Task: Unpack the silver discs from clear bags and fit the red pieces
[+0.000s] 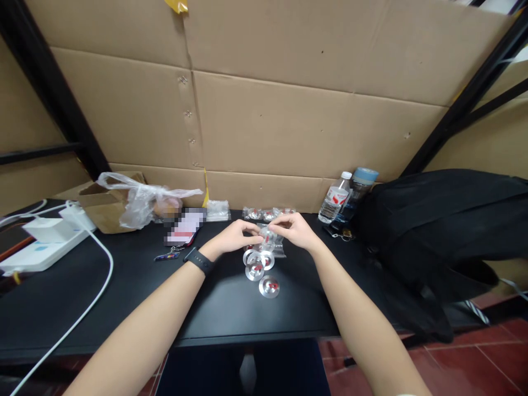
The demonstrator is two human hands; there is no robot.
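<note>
Both hands meet over the middle of a black table [124,297]. My left hand [236,235], with a black watch on the wrist, and my right hand [293,229] pinch a small clear plastic bag [270,237] between their fingertips. Just below the bag lie several shiny metal discs with red marks: a cluster [258,263] under the hands and a single disc [269,286] nearer to me. What is inside the bag I cannot make out.
More small clear packets [268,213] lie at the table's back by the cardboard wall. A water bottle [335,203] and a dark tumbler [359,190] stand right of them, beside a black bag [445,231]. A cardboard box with plastic bag [136,203], white power strip [45,242], cable and keyring [167,256] lie left.
</note>
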